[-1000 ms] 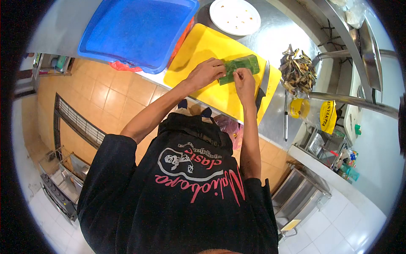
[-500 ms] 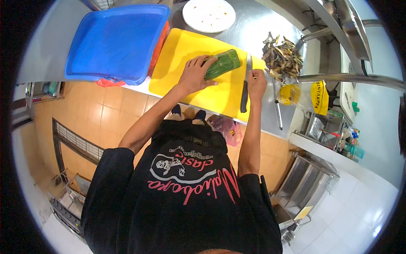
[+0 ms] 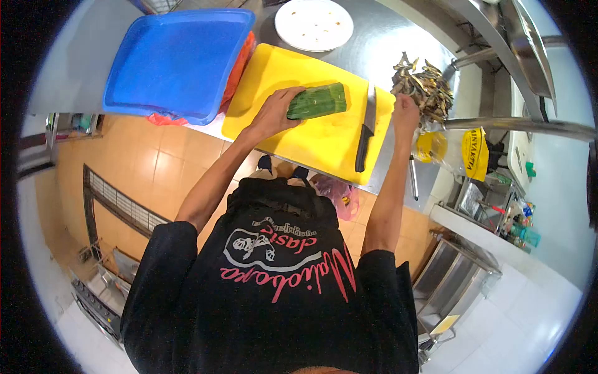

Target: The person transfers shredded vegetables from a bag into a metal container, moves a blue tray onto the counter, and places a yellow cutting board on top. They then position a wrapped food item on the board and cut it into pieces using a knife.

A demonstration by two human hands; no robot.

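A green leaf-wrapped parcel (image 3: 319, 101) lies on the yellow cutting board (image 3: 261, 76). My left hand (image 3: 278, 112) holds its left end, fingers along the back edge and thumb at the front. A knife (image 3: 366, 134) with a black handle rests on the board's right part, blade pointing to the back. My right hand (image 3: 406, 111) is closed just beyond the board's right edge, beside a heap of dark, charred-looking strips (image 3: 430, 90). What its fingers hold, if anything, is too small to make out.
A blue tray (image 3: 174, 62) stands at the left over red plastic. Behind the board is a white plate (image 3: 313, 25) with crumbs. On the right are a thin metal rod (image 3: 413, 179), a yellow bag (image 3: 474, 154) and a metal rail (image 3: 517, 124).
The parcel has turned more level and shifted left with my left hand. My right hand has moved right, off the board's edge and away from the knife, towards the heap.
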